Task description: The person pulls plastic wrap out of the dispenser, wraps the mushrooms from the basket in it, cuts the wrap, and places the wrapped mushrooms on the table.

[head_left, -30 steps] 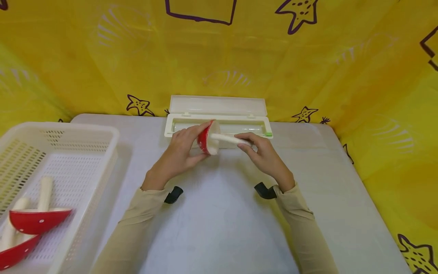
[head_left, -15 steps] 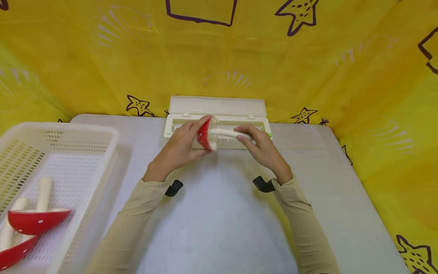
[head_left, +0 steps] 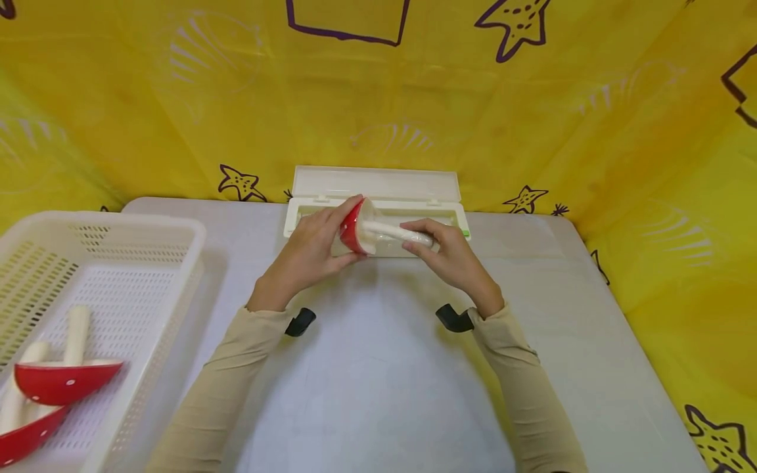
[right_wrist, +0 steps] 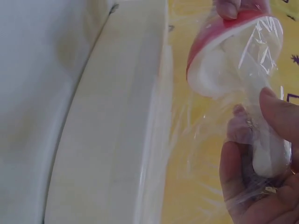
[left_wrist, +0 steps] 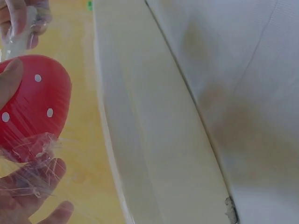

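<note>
My left hand point(head_left: 310, 253) grips the round bowl point(head_left: 350, 230), my right hand point(head_left: 452, 253) the white handle point(head_left: 388, 230), of a glossy white-dotted red ladle point(left_wrist: 35, 100) between them; uneven tugging could bunch its clear plastic film point(left_wrist: 41, 145).

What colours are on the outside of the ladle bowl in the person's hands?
Red with white dots; the ladle bowl shows best in the left wrist view.

Arms point(head_left: 227, 368) stretched forward; left hand point(head_left: 307, 253), right hand point(head_left: 454, 257) facing inward, both gripping.
</note>
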`<action>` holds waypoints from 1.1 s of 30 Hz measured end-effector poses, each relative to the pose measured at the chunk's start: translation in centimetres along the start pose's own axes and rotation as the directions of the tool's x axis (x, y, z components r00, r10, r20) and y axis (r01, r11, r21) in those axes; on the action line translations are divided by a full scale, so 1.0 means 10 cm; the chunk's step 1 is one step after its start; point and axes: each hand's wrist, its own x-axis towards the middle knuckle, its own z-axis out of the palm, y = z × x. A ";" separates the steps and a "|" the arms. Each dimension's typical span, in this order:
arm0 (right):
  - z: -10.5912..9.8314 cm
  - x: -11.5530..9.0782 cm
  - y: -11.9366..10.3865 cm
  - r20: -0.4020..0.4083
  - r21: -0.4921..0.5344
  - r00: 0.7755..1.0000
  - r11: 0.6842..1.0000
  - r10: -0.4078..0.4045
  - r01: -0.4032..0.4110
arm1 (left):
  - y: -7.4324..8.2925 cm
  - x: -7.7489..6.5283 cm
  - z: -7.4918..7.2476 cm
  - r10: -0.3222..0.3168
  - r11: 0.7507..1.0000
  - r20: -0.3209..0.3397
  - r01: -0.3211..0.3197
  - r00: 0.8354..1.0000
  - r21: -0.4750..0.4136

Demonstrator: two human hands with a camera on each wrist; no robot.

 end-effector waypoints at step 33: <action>-0.13 0.15 -0.19 -0.142 -0.033 0.984 0.994 -0.107 0.103 | 0.12 0.13 -0.12 0.044 0.999 -0.152 -0.040 0.987 0.034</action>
